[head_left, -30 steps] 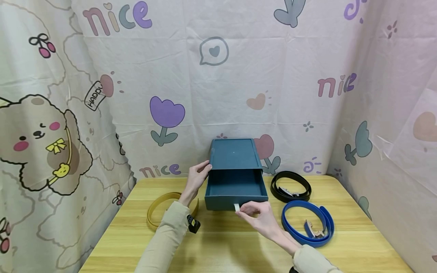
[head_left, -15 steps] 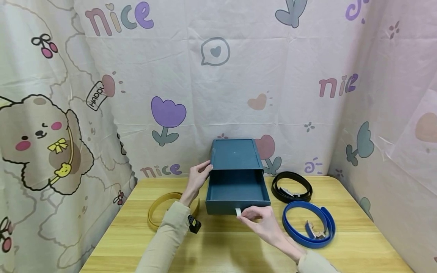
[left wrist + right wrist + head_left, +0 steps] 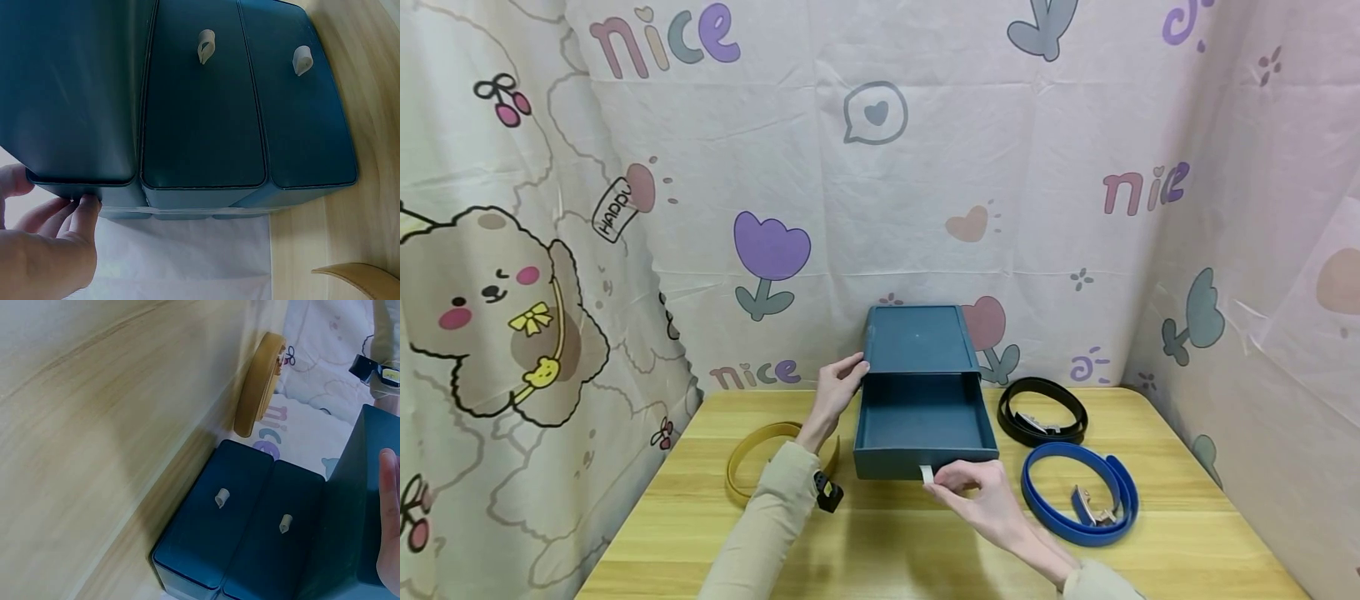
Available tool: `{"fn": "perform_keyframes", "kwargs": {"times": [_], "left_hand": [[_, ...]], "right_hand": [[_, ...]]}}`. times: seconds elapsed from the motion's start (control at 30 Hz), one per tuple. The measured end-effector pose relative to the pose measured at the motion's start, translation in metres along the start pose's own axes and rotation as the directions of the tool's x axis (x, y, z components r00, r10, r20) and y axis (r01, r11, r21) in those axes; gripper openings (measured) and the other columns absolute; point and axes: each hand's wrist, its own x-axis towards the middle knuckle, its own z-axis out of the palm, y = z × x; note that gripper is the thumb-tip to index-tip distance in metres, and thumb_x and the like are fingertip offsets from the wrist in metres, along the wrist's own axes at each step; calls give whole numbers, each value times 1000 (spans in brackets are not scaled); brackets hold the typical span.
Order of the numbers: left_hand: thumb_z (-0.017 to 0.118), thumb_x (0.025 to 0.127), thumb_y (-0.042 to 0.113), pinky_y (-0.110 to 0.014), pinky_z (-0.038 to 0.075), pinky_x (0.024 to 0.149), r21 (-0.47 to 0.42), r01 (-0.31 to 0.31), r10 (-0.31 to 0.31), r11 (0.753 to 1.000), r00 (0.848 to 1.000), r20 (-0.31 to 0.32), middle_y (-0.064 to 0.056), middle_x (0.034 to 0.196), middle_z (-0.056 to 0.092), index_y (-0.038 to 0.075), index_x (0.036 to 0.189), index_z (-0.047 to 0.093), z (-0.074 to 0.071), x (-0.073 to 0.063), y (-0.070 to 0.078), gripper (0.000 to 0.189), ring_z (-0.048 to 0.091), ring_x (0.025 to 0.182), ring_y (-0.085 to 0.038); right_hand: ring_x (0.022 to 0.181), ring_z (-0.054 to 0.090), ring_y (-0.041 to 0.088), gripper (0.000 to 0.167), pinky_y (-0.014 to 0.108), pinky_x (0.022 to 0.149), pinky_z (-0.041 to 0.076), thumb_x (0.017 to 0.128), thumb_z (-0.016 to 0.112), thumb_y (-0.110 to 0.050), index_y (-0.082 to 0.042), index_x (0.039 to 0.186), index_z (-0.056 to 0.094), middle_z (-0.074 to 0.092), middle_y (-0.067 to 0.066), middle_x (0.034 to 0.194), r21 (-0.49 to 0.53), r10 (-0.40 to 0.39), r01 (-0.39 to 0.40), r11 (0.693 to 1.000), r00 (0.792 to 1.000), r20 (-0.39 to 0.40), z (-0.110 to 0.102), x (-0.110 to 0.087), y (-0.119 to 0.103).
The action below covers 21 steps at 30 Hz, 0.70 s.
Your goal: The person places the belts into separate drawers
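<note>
A dark teal drawer cabinet (image 3: 917, 337) stands at the back of the table, its top drawer (image 3: 891, 464) pulled well out and bare inside. My left hand (image 3: 833, 393) grips the cabinet's upper left front edge; in the left wrist view, the fingertips of that hand (image 3: 59, 247) lie against its side. With thumb and forefinger, my right hand (image 3: 985, 497) pinches the small white pull tab (image 3: 927, 474) on the drawer front. Two lower drawers (image 3: 200, 119) with similar tabs are closed. Only part of the right hand (image 3: 390, 531) shows in the right wrist view.
A coiled yellow belt (image 3: 781, 428) lies left of the cabinet, partly behind the left forearm. To the right are a coiled black belt (image 3: 1006, 414) and, nearer, a blue belt (image 3: 1078, 534) with metal buckle. A patterned curtain (image 3: 880, 208) hangs behind the wooden table (image 3: 880, 558).
The right hand has drawn the top drawer farther out toward me by its tab. The left hand has kept its place on the cabinet edge.
</note>
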Motion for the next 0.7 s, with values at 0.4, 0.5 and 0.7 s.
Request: {"fn": "perform_keyframes", "kwargs": {"times": [0.4, 0.5, 0.7], "left_hand": [[60, 101, 17, -48, 44, 112, 1, -3, 3, 1000, 1000, -3, -24, 145, 56, -1, 142, 55, 1, 1, 0, 45, 56, 133, -37], [60, 101, 18, -48, 44, 113, 4, -5, 5, 1000, 1000, 2, -24, 146, 55, -2, 143, 54, 1, 1, 0, 46, 55, 134, -37], [59, 102, 19, -49, 44, 113, 17, -5, 5, 1000, 1000, 6, -24, 148, 54, -1, 143, 54, 0, 0, 0, 46, 54, 135, -38]], "right_hand": [[64, 68, -2, 23, 15, 55, 55, 75, 80, 11, -9, 83, 73, 76, 9, 73, 20, -4, 4, 1000, 1000, 10, 0, -3, -3], [64, 67, -3, 19, 15, 54, 55, 76, 80, 10, -6, 82, 72, 76, 9, 72, 16, -5, 5, 1000, 1000, 11, 0, -3, -3], [63, 69, -1, 13, 14, 55, 55, 79, 80, 4, -6, 84, 72, 77, 9, 73, 15, -5, 5, 1000, 1000, 11, -2, -4, -2]]}}
